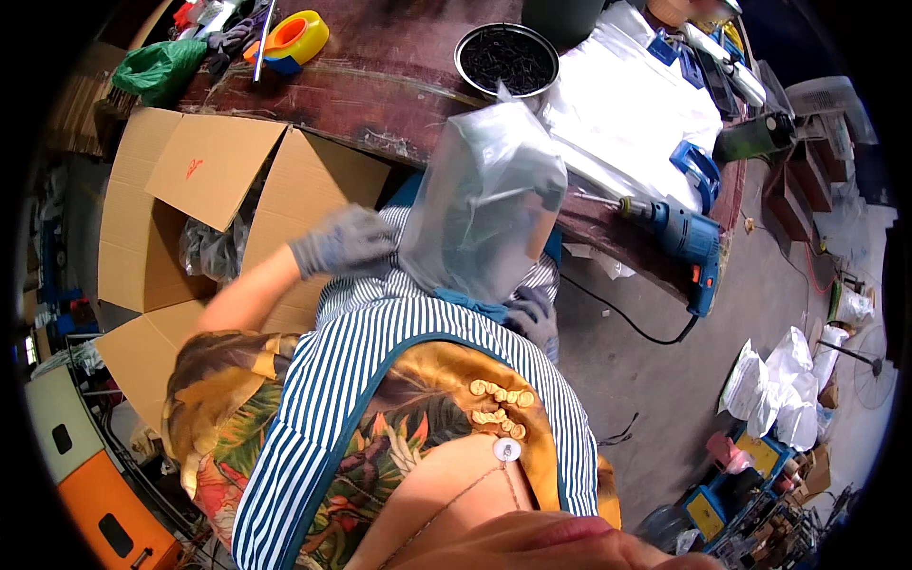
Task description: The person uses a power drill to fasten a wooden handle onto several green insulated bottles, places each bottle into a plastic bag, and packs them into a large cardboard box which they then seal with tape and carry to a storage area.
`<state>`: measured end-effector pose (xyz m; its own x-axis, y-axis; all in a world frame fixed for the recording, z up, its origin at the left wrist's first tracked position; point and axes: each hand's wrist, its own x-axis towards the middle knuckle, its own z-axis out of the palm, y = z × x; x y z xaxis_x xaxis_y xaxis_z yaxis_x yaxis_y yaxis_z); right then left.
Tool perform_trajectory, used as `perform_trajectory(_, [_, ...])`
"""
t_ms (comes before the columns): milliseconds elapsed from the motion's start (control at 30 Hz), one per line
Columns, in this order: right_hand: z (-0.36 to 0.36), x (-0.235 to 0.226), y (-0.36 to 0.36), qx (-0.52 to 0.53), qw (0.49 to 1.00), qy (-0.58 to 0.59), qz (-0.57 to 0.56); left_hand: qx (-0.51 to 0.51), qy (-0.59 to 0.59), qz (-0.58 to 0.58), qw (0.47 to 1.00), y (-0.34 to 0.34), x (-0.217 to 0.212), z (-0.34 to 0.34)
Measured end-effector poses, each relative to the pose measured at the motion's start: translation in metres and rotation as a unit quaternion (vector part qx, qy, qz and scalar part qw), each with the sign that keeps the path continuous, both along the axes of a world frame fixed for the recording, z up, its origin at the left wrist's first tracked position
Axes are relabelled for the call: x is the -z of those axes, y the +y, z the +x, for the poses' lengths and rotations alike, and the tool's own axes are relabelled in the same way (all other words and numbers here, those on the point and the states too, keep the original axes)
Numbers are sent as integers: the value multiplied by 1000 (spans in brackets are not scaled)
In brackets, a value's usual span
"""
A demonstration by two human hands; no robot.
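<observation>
In front of my body a large clear plastic bag [480,214] stands puffed up, its far end reaching the table edge. What is inside it is too hazy to make out. My right hand [534,318], in a grey glove, is at the bag's lower right corner, its fingers curled against the plastic. To the left of the bag, my left hand [347,245] wears a grey-blue glove and is slightly blurred; its fingertips are over my striped apron [399,318], and their pose is unclear.
An open cardboard box [142,214] holding plastic-wrapped items stands at my left. On the dark red table [380,90] are a bowl of black screws [506,59], a yellow tape roll [297,35], white plastic sheets [632,114] and a blue corded drill [679,233] near the edge.
</observation>
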<state>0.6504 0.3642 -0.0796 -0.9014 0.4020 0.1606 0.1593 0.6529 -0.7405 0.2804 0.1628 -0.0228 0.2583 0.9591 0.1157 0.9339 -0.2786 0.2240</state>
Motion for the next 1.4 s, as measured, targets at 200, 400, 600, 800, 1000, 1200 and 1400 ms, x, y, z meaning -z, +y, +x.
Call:
perform_trajectory(200, [10, -12, -29, 54, 995, 9, -86, 142, -101, 222, 959, 239, -146, 29])
perform_trajectory(400, [21, 23, -9, -13, 995, 6, -96, 174, 5, -416, 892, 277, -115, 29])
perform_trajectory(600, [-23, 51, 9, 101, 895, 123, -417, -295, -82, -192, 932, -45, -245, -26])
perform_trajectory(800, [-70, -14, 42, -13, 929, 50, -367, -533, 404, -119, 734, -329, -295, 30])
perform_trajectory(1000, [-93, -37, 23, -19, 943, -27, -332, -637, 183, -113, 740, -276, -101, 36])
perform_trajectory(1200, [-79, -34, 9, 19, 945, -11, -327, -685, 58, -154, 710, -273, 8, 91])
perform_trajectory(1400, [-77, -16, 20, 73, 962, -19, -261, -638, -2, -223, 737, -316, 63, 16])
